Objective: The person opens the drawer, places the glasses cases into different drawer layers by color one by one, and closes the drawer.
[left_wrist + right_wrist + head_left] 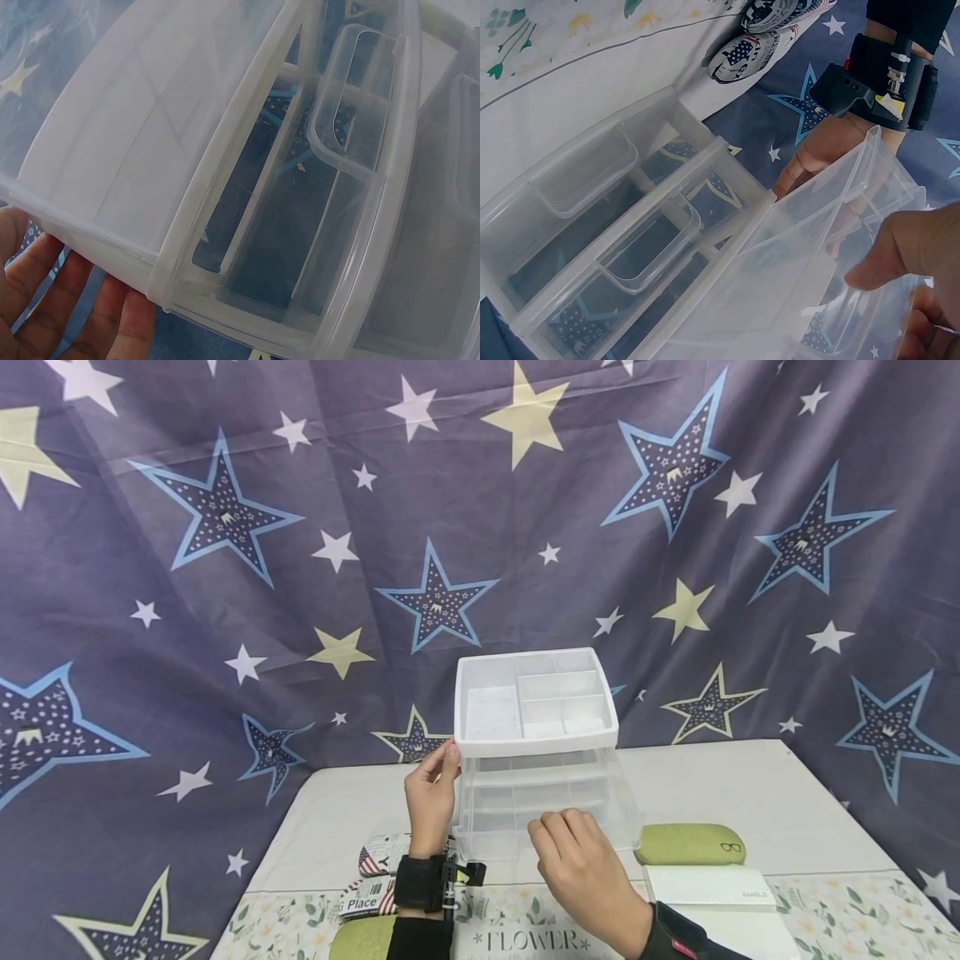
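Observation:
A storage organizer with a white compartmented top tray (491, 714) and see-through drawers stands upright on the table. The upper clear drawer (540, 802) is pulled out toward me. At the organizer's left side is my left hand (432, 793); its fairly straight fingers (56, 315) touch the side below the white rim. With my right hand (581, 868) I grip the front of the drawn-out drawer, the thumb (881, 262) lying over its clear wall. Two lower drawers with cut-out handles (652, 247) sit in the frame beneath it. Through the clear plastic, no contents show.
To the right lie a green glasses case (690, 843) and a white box (708, 887). Patterned cases (367, 893) and another green case (363, 939) are beside my left forearm. A star-printed curtain (480, 527) hangs behind the table (720, 793), whose front has a floral cloth.

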A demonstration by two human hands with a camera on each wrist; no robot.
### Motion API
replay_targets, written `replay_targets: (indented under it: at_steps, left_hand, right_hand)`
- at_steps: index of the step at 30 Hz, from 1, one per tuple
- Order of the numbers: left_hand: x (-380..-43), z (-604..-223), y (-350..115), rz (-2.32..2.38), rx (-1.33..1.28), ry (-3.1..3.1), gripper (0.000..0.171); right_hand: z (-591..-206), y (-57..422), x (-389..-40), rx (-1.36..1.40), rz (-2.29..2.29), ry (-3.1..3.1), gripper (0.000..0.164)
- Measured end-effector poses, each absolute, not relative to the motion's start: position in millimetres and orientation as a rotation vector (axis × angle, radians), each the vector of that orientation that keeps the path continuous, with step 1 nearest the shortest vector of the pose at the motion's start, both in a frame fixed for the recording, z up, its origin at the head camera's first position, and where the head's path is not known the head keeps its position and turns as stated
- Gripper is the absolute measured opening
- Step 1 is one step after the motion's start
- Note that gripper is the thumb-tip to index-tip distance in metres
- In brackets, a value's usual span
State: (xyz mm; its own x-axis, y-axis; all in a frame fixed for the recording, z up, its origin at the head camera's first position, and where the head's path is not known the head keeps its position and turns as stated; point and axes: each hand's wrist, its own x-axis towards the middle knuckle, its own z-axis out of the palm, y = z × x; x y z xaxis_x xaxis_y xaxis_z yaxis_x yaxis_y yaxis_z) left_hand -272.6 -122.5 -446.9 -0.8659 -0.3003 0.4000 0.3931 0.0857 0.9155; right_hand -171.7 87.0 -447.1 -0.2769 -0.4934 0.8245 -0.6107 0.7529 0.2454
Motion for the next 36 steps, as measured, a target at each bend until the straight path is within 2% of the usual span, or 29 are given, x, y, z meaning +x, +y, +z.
replay_targets:
  at_steps: [9, 21, 31, 36]
  left_hand:
    - [-285, -461, -128, -1.815, -0.078, -1.852, 0.035]
    - [-284, -462, -130, -1.834, -0.064, -1.859, 0.033]
    - [-259, -434, -122, -1.801, -0.104, -1.883, 0.032]
    - [-259, -433, -121, -1.795, -0.113, -1.886, 0.033]
  right_hand:
    - [-450, 91, -166, 0.872, 0.16, -1.825, 0.026]
    - [-463, 114, -155, 1.002, 0.291, -1.914, 0.035]
    - [-482, 155, -157, 1.249, 0.224, -2.082, 0.051]
    - [-490, 176, -159, 1.325, 0.195, -2.154, 0.055]
